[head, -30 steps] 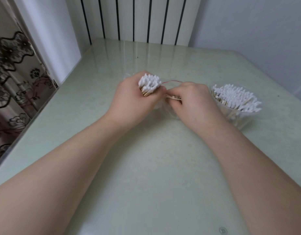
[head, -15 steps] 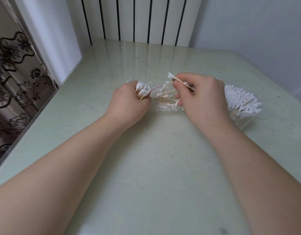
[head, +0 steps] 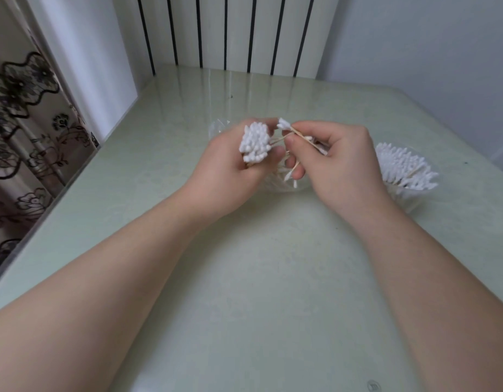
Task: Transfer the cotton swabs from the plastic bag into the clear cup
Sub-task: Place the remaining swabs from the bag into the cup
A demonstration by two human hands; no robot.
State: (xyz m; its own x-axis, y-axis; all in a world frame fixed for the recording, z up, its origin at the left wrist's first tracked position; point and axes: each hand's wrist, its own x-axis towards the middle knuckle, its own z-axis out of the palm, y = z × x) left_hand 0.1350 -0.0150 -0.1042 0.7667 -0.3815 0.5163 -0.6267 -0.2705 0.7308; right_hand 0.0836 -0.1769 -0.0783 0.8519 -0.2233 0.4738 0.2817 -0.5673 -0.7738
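1. Though partly hidden by arms [head: 117,278], pale green surface [head: 273,292] below.
2. Left grip [head: 230,171] curled around bundle of cotton swabs [head: 254,142].
3. Right grip [head: 343,159] pinching few loose swabs [head: 295,134] beside it.
4. Clear cup [head: 409,199], far right, full of swabs.
5. Plastic bag [head: 219,127] crumpled beneath grips.

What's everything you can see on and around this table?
cotton swab bundle: one, white tips, wooden sticks, gripped in left hand
loose swabs: a few, white-tipped, pinched by right hand
plastic bag: one, clear, on table under both hands
clear cup: one, transparent, table's right, full of white swabs
table: one, pale green, glossy
curtain: one, black floral pattern, far left
striped panel: one, white with black lines, behind table
left hand: one, bare, centre
right hand: one, bare, centre-right
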